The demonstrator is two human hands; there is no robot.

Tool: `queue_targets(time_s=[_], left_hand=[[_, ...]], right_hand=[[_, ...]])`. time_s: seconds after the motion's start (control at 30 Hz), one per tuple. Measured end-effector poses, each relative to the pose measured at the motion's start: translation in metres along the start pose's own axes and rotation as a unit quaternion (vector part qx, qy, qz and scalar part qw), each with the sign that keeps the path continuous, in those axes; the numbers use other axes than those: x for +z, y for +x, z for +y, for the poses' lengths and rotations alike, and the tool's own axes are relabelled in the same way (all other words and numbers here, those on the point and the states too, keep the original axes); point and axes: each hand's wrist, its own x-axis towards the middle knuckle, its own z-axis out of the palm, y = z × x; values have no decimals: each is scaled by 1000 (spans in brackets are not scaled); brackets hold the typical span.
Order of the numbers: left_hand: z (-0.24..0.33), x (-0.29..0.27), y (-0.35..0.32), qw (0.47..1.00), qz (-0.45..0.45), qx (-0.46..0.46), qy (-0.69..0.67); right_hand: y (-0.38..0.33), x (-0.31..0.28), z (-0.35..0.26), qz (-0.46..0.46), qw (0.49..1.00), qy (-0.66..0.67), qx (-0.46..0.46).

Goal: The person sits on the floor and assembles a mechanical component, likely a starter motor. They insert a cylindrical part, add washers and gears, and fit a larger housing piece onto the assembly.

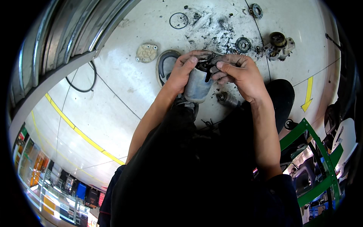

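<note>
While both hands meet over the person's lap, the fingers (221,68) of the right hand (242,75) are curled shut over the dark, greasy top end of a grey metal cylinder (197,87), pinching or pressing something black there; what exactly sits under the fingertips is hidden by grime and by the fingers themselves. The left hand (182,72) is wrapped closed round the cylinder's upper side, thumb lying along its rim, so it carries the weight while the right works at the end. The cylinder's long axis runs from the hands down toward the person's knees, tilted slightly, its open dark end pointing away from the body and up toward the fingers, its closed grey base nearer the lap. Both hands touch it; the left has the fuller grip, the right sits on top of the end. Just below the right hand a small metal shaft (227,98) lies on the floor (121,102), near the dark trouser leg. Farther out on the pale floor lie a beige round cover (146,52) and a grey ring-shaped part (166,64) to the left, a thin black O-ring (178,20) beyond them, a patch of black dirt (215,28), two small gear-like discs (243,44) (256,10), and a whitish motor housing (279,46) to the right. A black cable (81,85) loops near the curved metal shutter (64,34). A green frame (321,151) stands at the lower right, beside a yellow floor arrow (308,94).
</note>
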Motion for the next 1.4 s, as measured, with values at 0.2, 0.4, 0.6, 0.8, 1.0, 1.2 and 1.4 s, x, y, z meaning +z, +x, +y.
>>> queue_targets(time_s=[0.2,0.4,0.6,0.8,1.0,1.2,1.4], left_hand=[[1,-6,0,997,42,-40,-45],[6,2,-1,990,88,-57,-92],[-5,-6,2,996,37,-15,-79],[-8,2,4,998,-7,65,-21],[-11,-4,6,996,-48,69,-3],[-10,-3,5,997,-24,65,36],[-10,-4,5,997,-34,67,31]], right_hand=[[1,-10,9,13,996,36,-77],[9,3,23,121,938,-211,-248],[15,5,20,179,834,-390,-348],[-10,16,11,184,782,-461,-377],[-21,12,11,192,752,-491,-396],[-20,14,16,194,756,-483,-396],[-17,10,13,147,765,-492,-390]])
